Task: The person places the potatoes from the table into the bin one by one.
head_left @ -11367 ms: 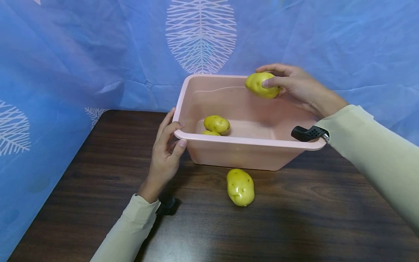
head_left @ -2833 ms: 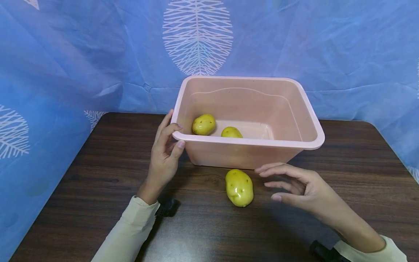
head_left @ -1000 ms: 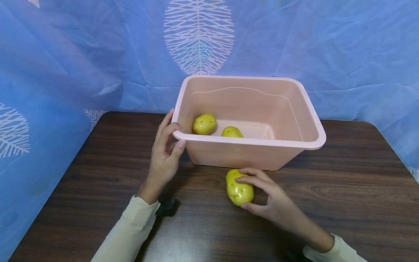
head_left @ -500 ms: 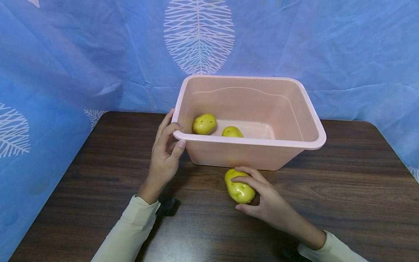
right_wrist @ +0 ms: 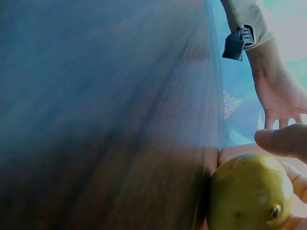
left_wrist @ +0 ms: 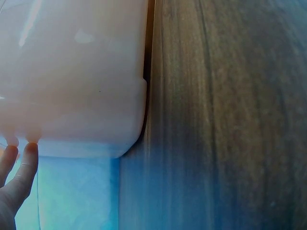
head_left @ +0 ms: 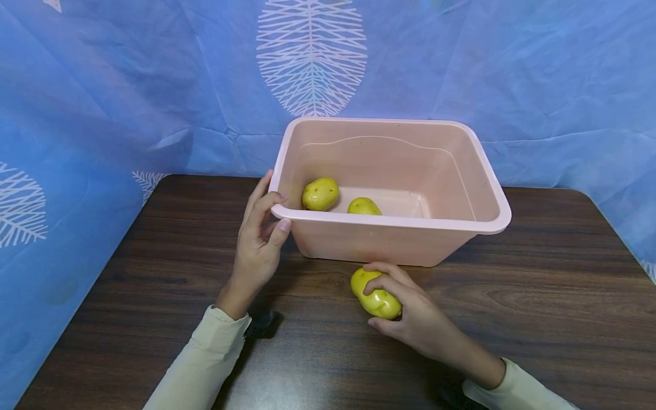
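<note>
In the head view a pink plastic bin [head_left: 400, 242] stands on the table, with two yellow potatoes inside: one potato [head_left: 320, 194] by the left wall, another potato [head_left: 364, 206] partly hidden by the front rim. My left hand [head_left: 253, 259] holds the bin's front-left corner, thumb under the rim and fingers along the side; its fingers [left_wrist: 25, 172] touch the wall in the left wrist view. In front of the bin, my right hand [head_left: 422, 322] grips a third potato [head_left: 381, 304] with curled fingers. The right wrist view shows that potato [right_wrist: 249, 196] close up, thumb beside it.
The dark wood-grain table [head_left: 553, 273] extends to both sides of the bin. Right behind it hangs a blue cloth [head_left: 205, 85] with white leaf prints. A black strap [right_wrist: 235, 43] sits on the left wrist.
The potato earlier held over the bin was let go, and those inside lie differently. The right hand came down to the table potato, which has turned slightly. The left hand stays put.
</note>
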